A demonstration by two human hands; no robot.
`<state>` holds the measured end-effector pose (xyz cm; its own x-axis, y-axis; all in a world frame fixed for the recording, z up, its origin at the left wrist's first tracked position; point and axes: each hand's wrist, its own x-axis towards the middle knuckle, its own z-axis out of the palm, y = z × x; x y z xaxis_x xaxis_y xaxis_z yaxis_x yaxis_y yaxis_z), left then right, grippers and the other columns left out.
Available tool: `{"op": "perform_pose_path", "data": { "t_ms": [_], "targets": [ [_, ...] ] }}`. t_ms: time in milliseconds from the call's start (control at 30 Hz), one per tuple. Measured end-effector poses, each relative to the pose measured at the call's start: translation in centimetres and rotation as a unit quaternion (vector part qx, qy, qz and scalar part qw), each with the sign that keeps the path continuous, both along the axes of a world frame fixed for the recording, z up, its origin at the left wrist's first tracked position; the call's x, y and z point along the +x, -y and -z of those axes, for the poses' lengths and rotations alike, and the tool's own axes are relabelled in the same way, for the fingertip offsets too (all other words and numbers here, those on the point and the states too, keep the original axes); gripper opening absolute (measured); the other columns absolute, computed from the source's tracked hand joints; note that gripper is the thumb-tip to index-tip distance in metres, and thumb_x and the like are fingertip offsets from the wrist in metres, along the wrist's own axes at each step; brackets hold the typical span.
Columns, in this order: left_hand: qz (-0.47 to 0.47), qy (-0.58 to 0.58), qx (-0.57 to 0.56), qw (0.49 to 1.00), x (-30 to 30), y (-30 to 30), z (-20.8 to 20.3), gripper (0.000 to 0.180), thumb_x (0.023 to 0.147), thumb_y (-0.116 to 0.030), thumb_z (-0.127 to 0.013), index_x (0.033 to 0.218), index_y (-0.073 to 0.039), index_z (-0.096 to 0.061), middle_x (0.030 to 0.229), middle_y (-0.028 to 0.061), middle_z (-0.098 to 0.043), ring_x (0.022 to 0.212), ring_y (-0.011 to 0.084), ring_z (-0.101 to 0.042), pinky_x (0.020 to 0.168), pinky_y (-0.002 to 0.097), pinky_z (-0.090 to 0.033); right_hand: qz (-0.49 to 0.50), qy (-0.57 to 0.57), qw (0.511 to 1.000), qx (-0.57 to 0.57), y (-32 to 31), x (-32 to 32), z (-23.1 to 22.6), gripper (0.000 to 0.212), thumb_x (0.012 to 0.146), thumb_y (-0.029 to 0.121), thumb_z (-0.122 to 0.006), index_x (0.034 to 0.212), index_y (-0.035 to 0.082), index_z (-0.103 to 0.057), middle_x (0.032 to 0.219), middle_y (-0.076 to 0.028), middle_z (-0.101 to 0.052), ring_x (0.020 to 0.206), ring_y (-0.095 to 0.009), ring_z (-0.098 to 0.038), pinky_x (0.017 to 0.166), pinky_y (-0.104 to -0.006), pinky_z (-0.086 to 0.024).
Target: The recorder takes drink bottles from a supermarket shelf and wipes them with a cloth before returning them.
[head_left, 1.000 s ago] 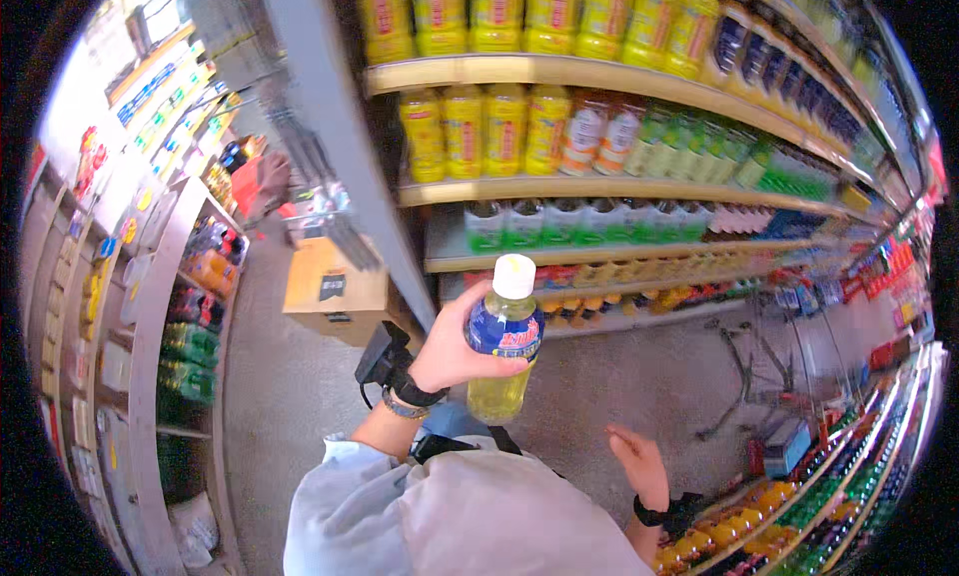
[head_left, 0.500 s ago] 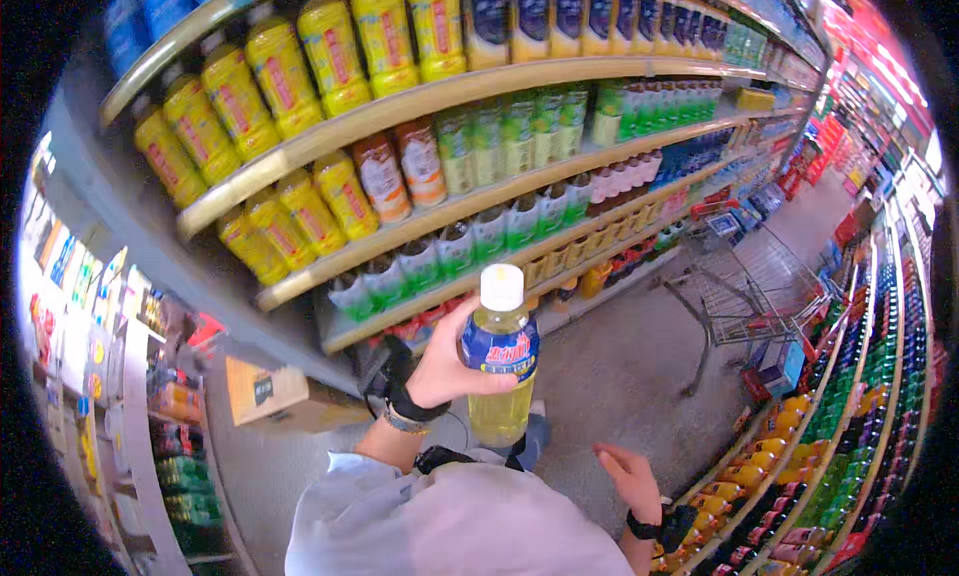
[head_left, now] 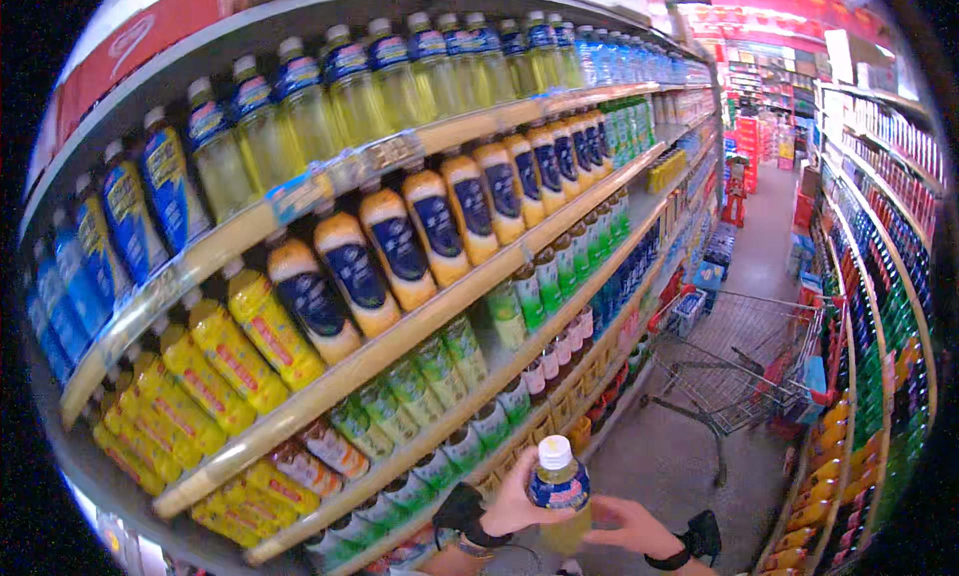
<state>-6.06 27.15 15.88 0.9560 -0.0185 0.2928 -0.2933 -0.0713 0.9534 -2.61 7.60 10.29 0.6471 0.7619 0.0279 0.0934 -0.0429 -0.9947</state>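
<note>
A bottle of pale yellow drink (head_left: 561,501) with a white cap and blue label stands upright low in the view. My left hand (head_left: 511,506) is closed round its left side, the thumb lying across the front. At the bottle's lower right is my right hand (head_left: 639,529), its fingers stretched toward it. Whether those fingertips touch the bottle, I cannot tell. Similar blue-labelled bottles (head_left: 350,81) stand in a row on the top shelf to the left.
Tiered shelves (head_left: 400,326) of bottled drinks run along the left, with yellow bottles (head_left: 265,316) near me. Ahead to the right stands a metal shopping cart (head_left: 734,351) on the aisle floor. Another bottle rack (head_left: 879,356) lines the right side.
The view has swung up and right, bringing the top shelf in. The bottle, still in my left hand, now appears lower. My right hand has come from apart to beside the bottle.
</note>
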Motion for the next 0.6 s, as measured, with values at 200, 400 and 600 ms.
{"op": "perform_pose_path", "data": {
  "t_ms": [200,400,600],
  "targets": [
    [0.029,-0.037,-0.025,0.999,7.6,0.7,-0.6,0.073,0.058,-0.008,-0.073,0.117,-0.002,-0.031,0.109,0.0064,-0.042,0.103,0.0153,-0.041,0.09,0.0301,-0.032,0.019,-0.022,0.999,0.014,-2.2,7.0,-1.5,0.043,0.065,0.009,-0.069,0.103,0.0,-0.05,0.097,-0.005,-0.056,0.088,-0.011,-0.052,0.078,-0.0268,-0.042],
    [0.017,0.028,-0.022,0.999,15.9,1.1,-1.3,0.078,0.066,-0.007,-0.067,0.126,-0.001,-0.019,0.124,0.0104,-0.029,0.115,0.0188,-0.03,0.095,0.033,-0.026,0.097,0.084,0.987,0.097,-1.8,16.8,-3.8,0.04,0.062,0.024,-0.072,0.089,0.0,-0.056,0.076,-0.004,-0.059,0.069,-0.01,-0.054,0.066,-0.0262,-0.045],
    [0.041,0.061,0.041,0.996,24.1,2.4,-4.7,0.081,0.071,-0.012,-0.063,0.13,-0.002,-0.008,0.132,0.0148,-0.019,0.12,0.0237,-0.026,0.096,0.0374,-0.024,0.069,0.014,0.98,0.186,-0.9,30.1,-8.8,0.04,0.063,0.012,-0.07,0.096,-0.002,-0.053,0.088,-0.005,-0.059,0.077,-0.011,-0.055,0.071,-0.026,-0.045]
  ]
}}
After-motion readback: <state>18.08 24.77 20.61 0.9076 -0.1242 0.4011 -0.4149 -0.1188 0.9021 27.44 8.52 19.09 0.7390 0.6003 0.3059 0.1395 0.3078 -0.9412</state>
